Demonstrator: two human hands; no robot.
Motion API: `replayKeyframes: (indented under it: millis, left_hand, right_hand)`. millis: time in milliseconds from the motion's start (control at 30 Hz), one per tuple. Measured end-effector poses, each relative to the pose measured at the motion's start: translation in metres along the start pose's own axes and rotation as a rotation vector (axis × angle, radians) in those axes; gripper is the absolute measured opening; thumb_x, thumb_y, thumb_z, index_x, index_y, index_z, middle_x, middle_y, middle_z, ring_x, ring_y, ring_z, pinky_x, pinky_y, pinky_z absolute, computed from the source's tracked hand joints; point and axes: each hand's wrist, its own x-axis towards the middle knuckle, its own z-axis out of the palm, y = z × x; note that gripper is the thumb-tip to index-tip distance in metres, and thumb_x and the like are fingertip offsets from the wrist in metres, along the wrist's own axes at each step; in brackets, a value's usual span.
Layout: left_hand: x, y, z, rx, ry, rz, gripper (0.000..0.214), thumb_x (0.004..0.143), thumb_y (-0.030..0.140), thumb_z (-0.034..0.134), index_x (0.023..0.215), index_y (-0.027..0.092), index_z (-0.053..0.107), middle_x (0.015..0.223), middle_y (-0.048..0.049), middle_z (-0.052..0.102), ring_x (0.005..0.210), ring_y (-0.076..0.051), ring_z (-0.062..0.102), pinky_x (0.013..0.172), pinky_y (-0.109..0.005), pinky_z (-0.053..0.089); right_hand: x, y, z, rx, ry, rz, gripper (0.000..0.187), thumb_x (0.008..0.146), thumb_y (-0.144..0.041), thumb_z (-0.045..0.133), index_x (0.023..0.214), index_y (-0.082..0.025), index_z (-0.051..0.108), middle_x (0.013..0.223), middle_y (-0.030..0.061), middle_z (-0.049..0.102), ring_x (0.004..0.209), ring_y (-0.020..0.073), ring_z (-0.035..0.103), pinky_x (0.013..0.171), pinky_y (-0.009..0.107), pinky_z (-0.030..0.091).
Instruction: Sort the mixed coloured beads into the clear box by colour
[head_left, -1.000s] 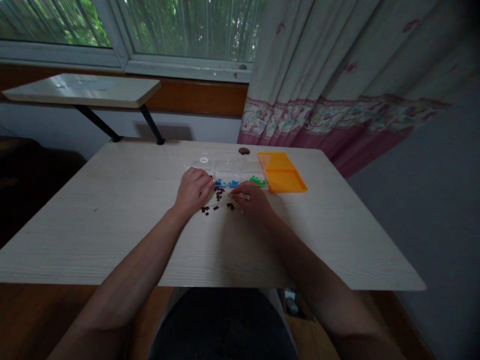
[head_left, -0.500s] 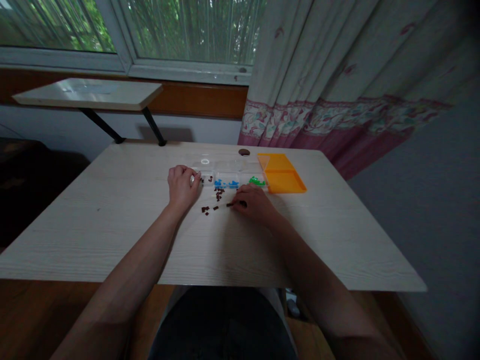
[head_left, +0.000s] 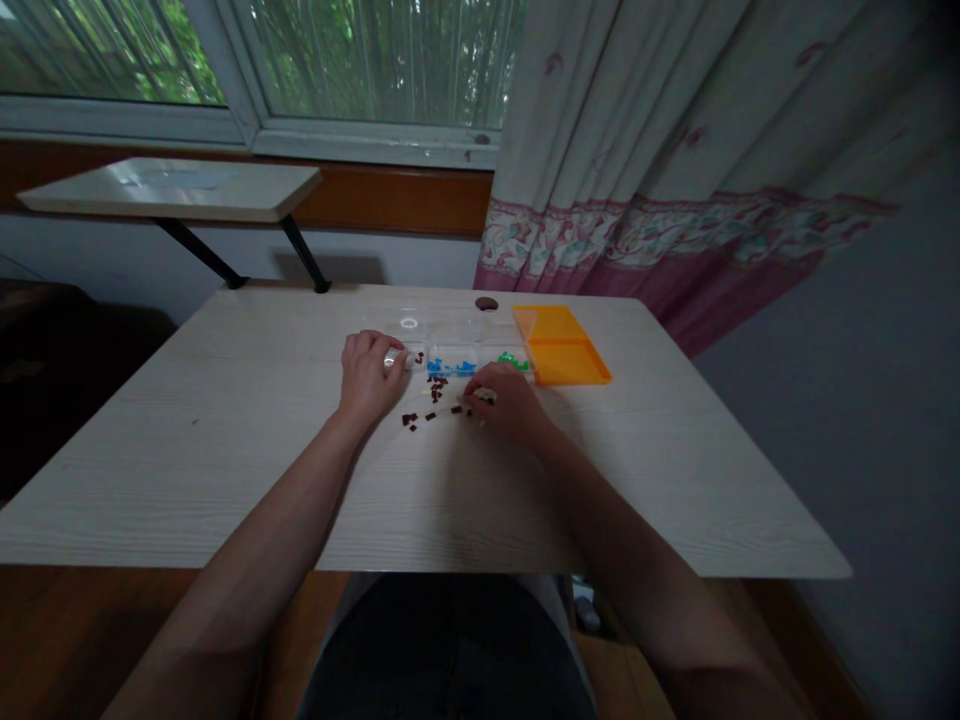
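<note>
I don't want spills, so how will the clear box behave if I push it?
The clear box is likely light and fairly stiff, as its walls look like thin plastic. Lying low on the table, it should slide rather than tip. The blue pieces and green pieces inside look loose, so a jolt might scatter them.

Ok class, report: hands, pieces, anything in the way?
Left hand at left end of clear box. Right hand by loose brown pieces, grip unclear. Blue pieces, green pieces inside. Orange case right of box, not between hands.
</note>
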Motion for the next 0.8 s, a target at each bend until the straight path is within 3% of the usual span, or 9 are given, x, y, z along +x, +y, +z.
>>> replayKeyframes:
  millis: [167,300,800]
  left_hand:
    - [-0.004,0.026,-0.007,-0.139,-0.204,0.259,0.021,0.093,0.035,0.055,0.107,0.022,0.065,0.102,-0.0081,0.061,0.103,-0.025,0.051,0.093,-0.042,0.041]
    - [-0.007,0.041,-0.007,-0.194,-0.301,0.385,0.026,0.093,0.042,0.057,0.109,0.023,0.064,0.103,-0.0072,0.062,0.104,-0.024,0.052,0.093,-0.040,0.041]
    - [-0.007,0.049,-0.011,-0.241,-0.299,0.400,0.019,0.095,0.039,0.055,0.097,0.022,0.063,0.095,-0.0047,0.065,0.096,-0.021,0.056,0.089,-0.038,0.042]
  right_hand:
    - [0.003,0.001,0.003,0.197,0.130,0.125,0.014,0.083,-0.032,0.070,0.075,-0.020,0.070,0.082,0.0037,0.069,0.083,0.0181,0.060,0.079,0.032,0.043]
    - [0.003,-0.002,0.004,0.311,0.106,0.170,0.021,0.086,-0.038,0.065,0.077,-0.019,0.070,0.080,0.0033,0.069,0.080,0.0169,0.060,0.071,0.029,0.044]
    - [0.001,-0.007,0.003,0.361,0.039,0.153,0.031,0.088,-0.047,0.059,0.076,-0.020,0.068,0.077,0.0017,0.065,0.074,0.0144,0.057,0.068,0.027,0.043]
